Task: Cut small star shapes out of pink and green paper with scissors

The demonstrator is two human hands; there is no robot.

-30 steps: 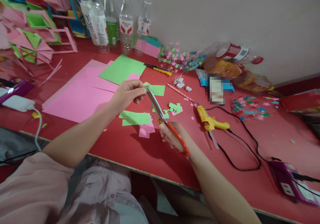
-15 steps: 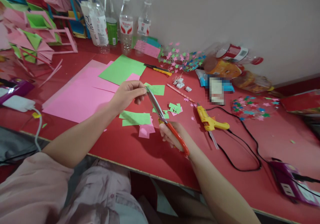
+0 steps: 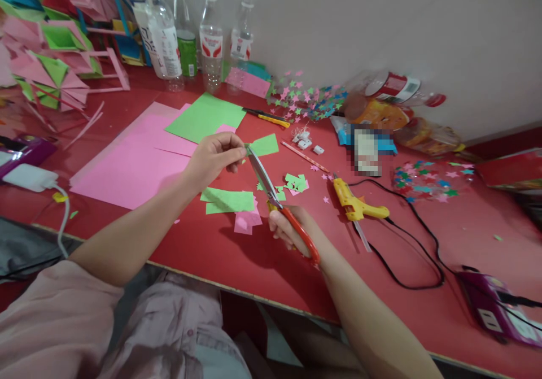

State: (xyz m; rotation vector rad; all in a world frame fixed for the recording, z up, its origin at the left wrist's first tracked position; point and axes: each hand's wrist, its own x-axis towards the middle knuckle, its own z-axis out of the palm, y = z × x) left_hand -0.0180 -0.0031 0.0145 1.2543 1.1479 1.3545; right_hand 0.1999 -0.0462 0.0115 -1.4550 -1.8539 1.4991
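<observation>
My left hand (image 3: 221, 154) is closed in a pinch on a small piece of green paper (image 3: 248, 148), mostly hidden by the fingertips. In my right hand (image 3: 288, 226) are scissors (image 3: 267, 182) with orange-red handles, their blades pointing up-left to the pinched paper. Just behind the blade tips shows a larger green paper piece (image 3: 265, 144); I cannot tell whether it joins the pinched bit. Below my hands lie green paper strips (image 3: 231, 200), pink paper pieces (image 3: 248, 221) and green cut scraps (image 3: 295, 183).
Pink sheets (image 3: 127, 158) and a green sheet (image 3: 206, 117) lie left. Behind are a box cutter (image 3: 271, 119), a pencil (image 3: 305, 156) and plastic bottles (image 3: 210, 46). To the right sit a yellow glue gun (image 3: 355, 201), its black cord, paper stars (image 3: 432, 181) and a purple power strip (image 3: 486, 305).
The green paper piece behind the blade tips has tilted, its right end now angled up. Both hands and the scissors have stayed almost in place.
</observation>
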